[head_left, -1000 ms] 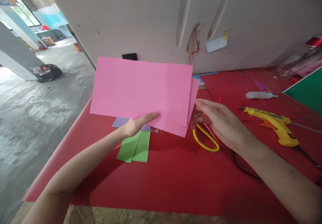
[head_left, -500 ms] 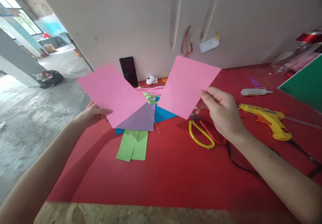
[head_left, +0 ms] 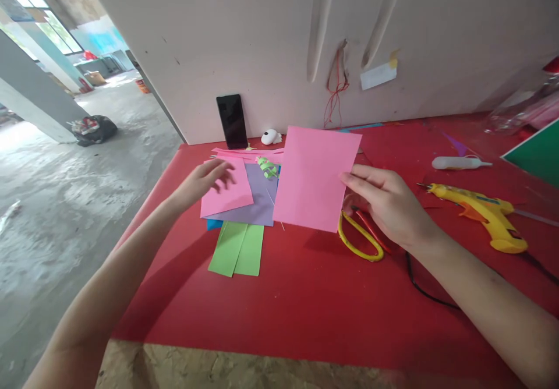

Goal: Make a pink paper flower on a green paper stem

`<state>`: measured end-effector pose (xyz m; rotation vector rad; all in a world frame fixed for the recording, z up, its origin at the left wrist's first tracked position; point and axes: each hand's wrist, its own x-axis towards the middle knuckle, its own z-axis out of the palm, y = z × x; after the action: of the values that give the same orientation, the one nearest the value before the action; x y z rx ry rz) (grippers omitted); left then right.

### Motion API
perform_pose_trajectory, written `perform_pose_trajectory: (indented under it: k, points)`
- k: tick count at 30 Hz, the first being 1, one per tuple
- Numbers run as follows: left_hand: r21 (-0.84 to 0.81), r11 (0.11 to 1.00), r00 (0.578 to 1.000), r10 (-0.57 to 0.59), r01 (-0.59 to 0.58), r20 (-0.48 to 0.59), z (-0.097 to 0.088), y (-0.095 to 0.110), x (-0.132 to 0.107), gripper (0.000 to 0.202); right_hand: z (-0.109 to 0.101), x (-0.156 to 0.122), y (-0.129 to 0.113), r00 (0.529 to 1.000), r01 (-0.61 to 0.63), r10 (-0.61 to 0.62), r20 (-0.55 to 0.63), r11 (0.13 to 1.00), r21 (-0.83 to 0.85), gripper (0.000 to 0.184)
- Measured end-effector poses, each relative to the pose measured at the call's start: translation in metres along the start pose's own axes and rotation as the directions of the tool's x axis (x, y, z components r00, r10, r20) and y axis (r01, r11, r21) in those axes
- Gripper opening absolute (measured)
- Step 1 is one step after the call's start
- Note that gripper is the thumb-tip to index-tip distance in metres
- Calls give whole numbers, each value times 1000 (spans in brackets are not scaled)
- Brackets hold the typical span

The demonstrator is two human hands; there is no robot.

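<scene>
My right hand [head_left: 386,202] pinches the right edge of a pink paper sheet [head_left: 312,176] and holds it tilted above the red table cover [head_left: 305,296]. My left hand [head_left: 205,180] lies with fingers spread on a second pink sheet [head_left: 227,194], which rests on a purple sheet [head_left: 262,202] in a small paper pile. Green paper pieces [head_left: 238,249] stick out from under the pile toward me. Yellow-handled scissors [head_left: 360,237] lie just below my right hand.
A yellow glue gun [head_left: 484,214] with a black cord lies at the right, a white glue bottle [head_left: 458,163] behind it. A black phone [head_left: 232,121] leans on the back wall beside a small white object [head_left: 271,137]. A green board [head_left: 535,156] stands far right. The table's left edge drops to a concrete floor.
The two pink sheets, held together a second ago, were pulled apart. My left hand has laid its sheet down on the paper pile; my right hand still holds the other.
</scene>
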<state>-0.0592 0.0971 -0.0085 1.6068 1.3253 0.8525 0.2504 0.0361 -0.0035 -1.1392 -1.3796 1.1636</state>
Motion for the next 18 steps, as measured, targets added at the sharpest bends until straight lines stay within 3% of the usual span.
perform_pose_trajectory:
  k: [1, 2, 3, 6, 11, 13, 17, 18]
  points:
    - [-47, 999, 996, 30, -26, 85, 16, 11, -3, 46, 3, -2, -1, 1000, 0, 1, 30, 1000, -17, 31]
    - [-125, 991, 968, 83, -54, 238, 30, 20, -7, 53, 5, -4, -2, 998, 5, -2, 61, 999, -41, 32]
    - [-174, 982, 936, 129, -75, 326, 43, 29, -10, 54, 7, -6, -3, 996, 13, -7, 93, 998, -66, 33]
    - [-217, 973, 905, 160, -77, 395, 68, 42, -19, 35, 11, -10, -5, 986, 27, -9, 164, 994, -108, 33]
    - [-256, 963, 907, 180, -83, 381, 71, 39, -18, 26, 8, -9, -5, 966, -43, 66, 251, 994, -96, 21]
    - [-300, 953, 884, 169, -34, 437, 68, 38, -14, 37, 5, -9, -4, 963, -22, 46, 267, 995, -94, 23]
    - [-335, 927, 783, 81, 167, 616, 70, 38, -11, 75, 3, -11, -3, 949, 104, -54, 310, 983, -148, 13]
    - [-302, 941, 799, 61, 154, 598, 73, 37, -13, 77, 3, -11, -2, 939, 150, -83, 334, 972, -181, 15]
